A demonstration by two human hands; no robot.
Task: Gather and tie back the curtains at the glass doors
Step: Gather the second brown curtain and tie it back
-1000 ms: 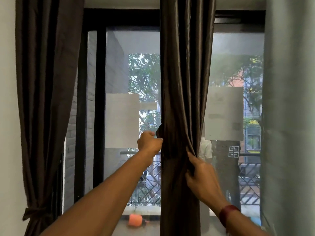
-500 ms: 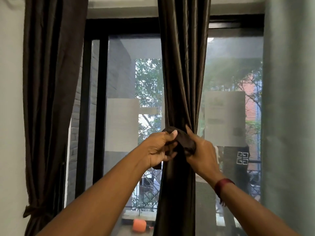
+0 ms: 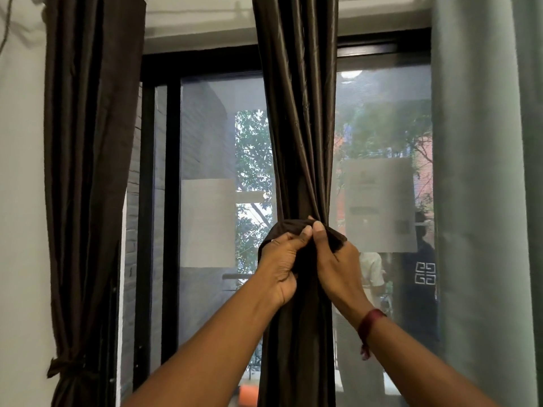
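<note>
Middle curtain [image 3: 296, 142], gathered into a narrow column before the centre of the glass door [image 3: 205, 136]. A dark tie [image 3: 289, 227] wraps its waist. My left hand [image 3: 279, 261] and right hand [image 3: 338, 267] meet in front of it, fingers curled, each pinching an end of the tie, thumbs touching. A second ago my hands were apart on the curtain's two edges, bunching the folds; now they have closed on the tie. I judge gathering done and knotting begun; no knot shows yet. Left of the door, the left curtain [image 3: 88, 171] hangs already bound low. Right of the door, a green drape [image 3: 484, 201] hangs loose.
</note>
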